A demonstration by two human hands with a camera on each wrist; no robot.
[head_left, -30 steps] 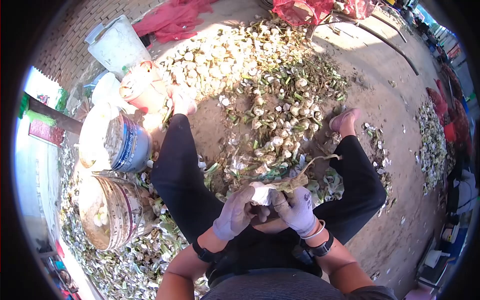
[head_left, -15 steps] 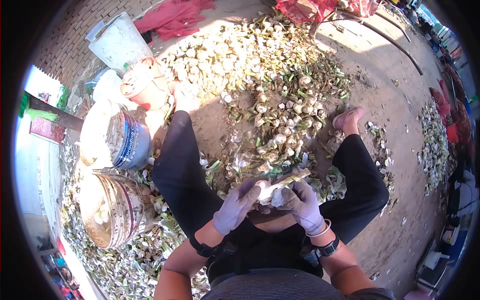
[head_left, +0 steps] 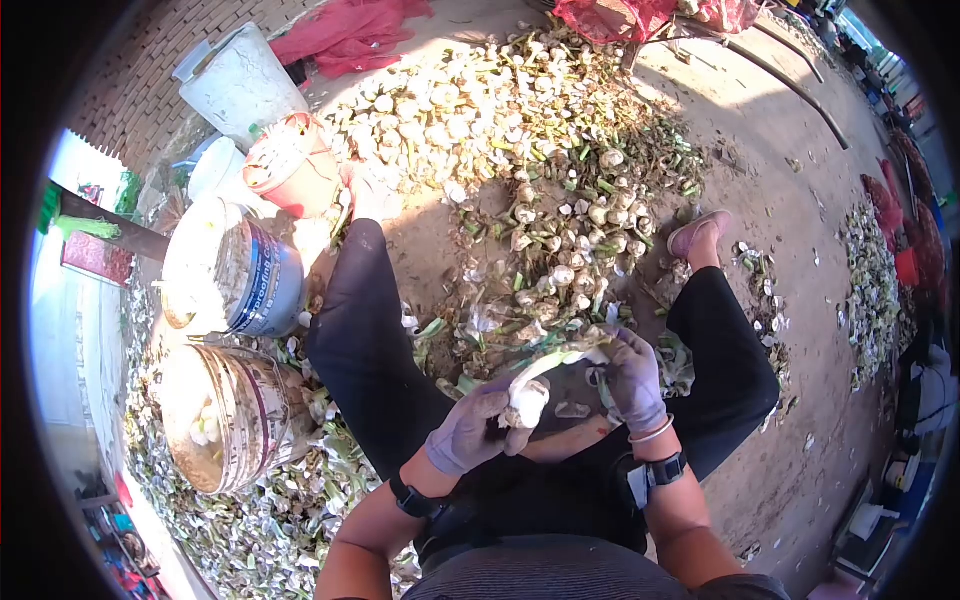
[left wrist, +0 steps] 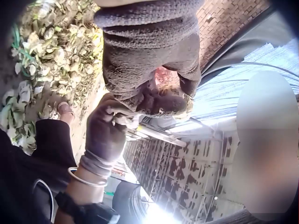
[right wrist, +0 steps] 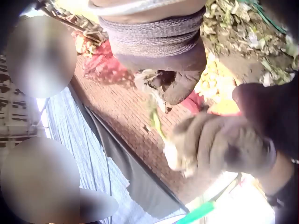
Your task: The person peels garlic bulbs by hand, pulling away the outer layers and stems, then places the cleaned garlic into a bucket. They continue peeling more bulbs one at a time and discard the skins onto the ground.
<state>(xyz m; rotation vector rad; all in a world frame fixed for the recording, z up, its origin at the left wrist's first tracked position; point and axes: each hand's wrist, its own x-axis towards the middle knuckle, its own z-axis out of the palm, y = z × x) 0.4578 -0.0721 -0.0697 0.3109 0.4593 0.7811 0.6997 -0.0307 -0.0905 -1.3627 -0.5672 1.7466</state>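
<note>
My gloved left hand (head_left: 468,432) grips a white garlic bulb (head_left: 529,404), whose pale green stem (head_left: 548,366) curves up and to the right. My gloved right hand (head_left: 637,385) is at the far end of that stem, fingers bent. In the right wrist view the right fingers pinch papery garlic skin (right wrist: 148,80), just above the stem tip. The bulb (right wrist: 172,156) there looks smooth and white in the left hand (right wrist: 229,144). The left wrist view shows the back of the left glove (left wrist: 149,60), which hides most of the bulb.
A large heap of garlic (head_left: 440,110) spreads ahead, with loose bulbs (head_left: 570,275) between the feet. At left stand a blue-and-white bucket (head_left: 268,285), a dirty white bucket (head_left: 275,415) and a red bucket (head_left: 310,170). Peeled skins (head_left: 290,530) cover the ground at lower left.
Both hands were together at the bulb; the right hand has drawn away to the right. A long, dry outer leaf showed earlier; now the bulb is whiter and the stem greener.
</note>
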